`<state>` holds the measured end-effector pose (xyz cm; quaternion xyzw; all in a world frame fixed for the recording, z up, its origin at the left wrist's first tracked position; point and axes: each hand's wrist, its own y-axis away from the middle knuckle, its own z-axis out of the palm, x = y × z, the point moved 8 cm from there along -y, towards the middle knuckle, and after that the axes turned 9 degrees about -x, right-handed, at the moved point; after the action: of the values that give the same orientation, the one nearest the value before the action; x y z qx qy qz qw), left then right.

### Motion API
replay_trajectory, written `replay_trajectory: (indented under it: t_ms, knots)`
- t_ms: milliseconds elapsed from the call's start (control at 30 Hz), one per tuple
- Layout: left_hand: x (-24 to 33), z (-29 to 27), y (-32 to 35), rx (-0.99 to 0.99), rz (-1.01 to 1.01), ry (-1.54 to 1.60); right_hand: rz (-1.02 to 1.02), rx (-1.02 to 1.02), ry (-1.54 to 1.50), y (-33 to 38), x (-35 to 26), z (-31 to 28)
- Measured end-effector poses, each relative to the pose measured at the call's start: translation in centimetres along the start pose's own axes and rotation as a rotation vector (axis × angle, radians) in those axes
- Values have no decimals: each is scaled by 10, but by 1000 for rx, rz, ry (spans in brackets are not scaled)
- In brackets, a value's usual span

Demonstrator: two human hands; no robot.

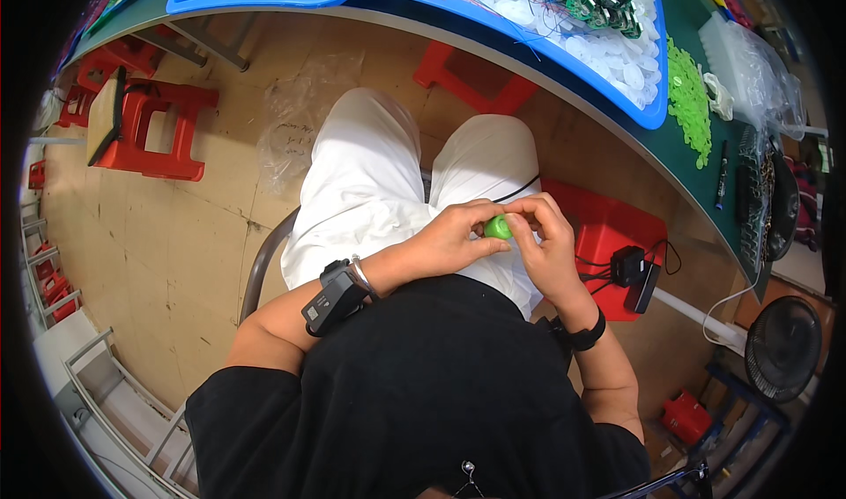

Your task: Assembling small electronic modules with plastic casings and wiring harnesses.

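Above my lap, both hands meet on a small, rounded, bright green piece [498, 227], smooth like plastic; its exact kind does not show. My left hand [454, 236] grips it from the left, thumb underneath and fingers curled over the top. From the right, the thumb and fingers of my right hand [546, 242] pinch its other side. My fingers cover much of the piece. A thin black cord [520, 191] runs over my right thigh near the fingertips, and whether it joins the piece I cannot tell.
A green-topped table [701, 177] curves ahead, with a blue tray [652, 116] of translucent pieces and green circuit boards [599, 6]. Beside it lie loose green pieces [687, 103] and a pen [723, 175]. A red stool [617, 221] with black adapters [630, 266] stands right; another stool [167, 133] stands left.
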<state>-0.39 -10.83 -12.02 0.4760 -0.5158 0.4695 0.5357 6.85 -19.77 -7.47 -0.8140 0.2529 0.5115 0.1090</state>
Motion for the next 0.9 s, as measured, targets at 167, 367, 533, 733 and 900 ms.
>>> replay_trajectory:
  t_ms: [167,367,533,733,900]
  knots:
    - [-4,-3,-1,18,-48,89,-105,9,36,3,-7,-4]
    - [5,-2,1,7,63,7,-88,-50,57,5,-7,-5]
    - [5,0,1,-15,55,30,-24,-83,-72,2,2,-7]
    - [3,3,1,-66,64,55,-23,-156,-72,2,-1,-6]
    - [5,7,1,-93,125,50,-91,-235,17,4,-6,-2]
